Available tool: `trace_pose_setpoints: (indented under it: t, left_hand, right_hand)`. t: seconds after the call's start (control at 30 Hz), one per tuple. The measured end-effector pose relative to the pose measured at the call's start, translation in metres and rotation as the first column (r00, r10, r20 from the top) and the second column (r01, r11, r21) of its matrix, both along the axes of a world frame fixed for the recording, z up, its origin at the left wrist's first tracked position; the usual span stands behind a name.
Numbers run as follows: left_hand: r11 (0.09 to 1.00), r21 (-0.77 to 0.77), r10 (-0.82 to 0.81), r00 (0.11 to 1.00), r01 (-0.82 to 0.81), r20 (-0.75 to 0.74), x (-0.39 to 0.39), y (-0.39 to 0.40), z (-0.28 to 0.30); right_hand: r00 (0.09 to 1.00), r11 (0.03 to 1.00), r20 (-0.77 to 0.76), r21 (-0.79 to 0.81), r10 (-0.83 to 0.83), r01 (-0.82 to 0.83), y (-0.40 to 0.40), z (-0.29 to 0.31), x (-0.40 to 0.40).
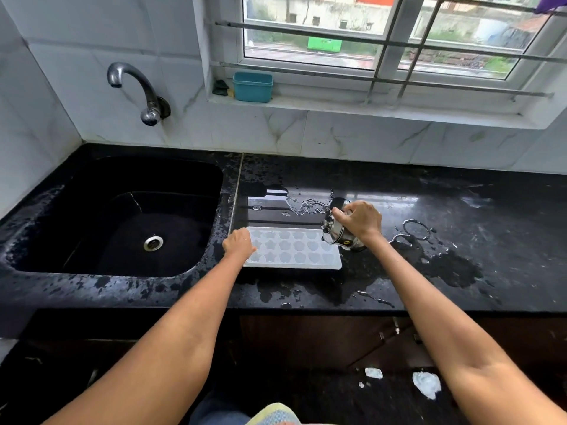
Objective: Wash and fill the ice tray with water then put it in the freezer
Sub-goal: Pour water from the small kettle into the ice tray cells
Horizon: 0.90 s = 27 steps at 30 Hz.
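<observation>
Lying lengthwise along the counter's (pixel 399 289) front edge, the ice tray (pixel 294 248) is pinned at its sink-side end by the left hand (pixel 238 244), while the right hand (pixel 360 220) grips a tilted steel jug (pixel 339 233) over its far end.

Ice tray (pixel 294 250): translucent white, with star- and heart-shaped cells. Steel vessel (pixel 339 234): polished silver. Desk (pixel 460 210): speckled black. Sink (pixel 122 216): black. Box (pixel 252 86): teal. Wall tiles (pixel 306 130): white, grey-veined.

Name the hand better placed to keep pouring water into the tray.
Right. The right hand already grips the tilted steel vessel over the ice tray; the left hand holds the tray's left end.
</observation>
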State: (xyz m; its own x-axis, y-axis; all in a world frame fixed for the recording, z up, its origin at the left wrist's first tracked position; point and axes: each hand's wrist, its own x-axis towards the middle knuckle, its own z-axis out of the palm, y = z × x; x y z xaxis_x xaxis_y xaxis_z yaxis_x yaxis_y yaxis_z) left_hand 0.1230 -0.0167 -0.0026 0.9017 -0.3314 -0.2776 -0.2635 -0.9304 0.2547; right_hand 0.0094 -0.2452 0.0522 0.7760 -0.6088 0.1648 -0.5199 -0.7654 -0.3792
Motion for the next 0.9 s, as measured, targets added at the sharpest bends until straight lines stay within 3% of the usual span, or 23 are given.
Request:
trace_pose_setpoints:
  t: [0.47,0.7,0.9]
  left_hand:
    - [1.000,0.001,0.010,1.000,-0.010,-0.013,0.000,-0.001,0.001]
    - [1.000,-0.010,0.010,1.000,-0.010,-0.017,0.001,0.000,0.001]
    - [1.000,-0.013,0.009,1.000,-0.009,-0.024,0.001,0.000,0.000]
  right_hand:
    - [0.999,0.999,0.039,0.041,-0.032,0.031,-0.003,-0.005,-0.002]
    - [0.975,0.967,0.176,0.235,-0.138,0.095,-0.008,0.000,0.002]
    - [0.975,0.980,0.217,0.200,-0.055,0.010,0.004,0.014,0.015]
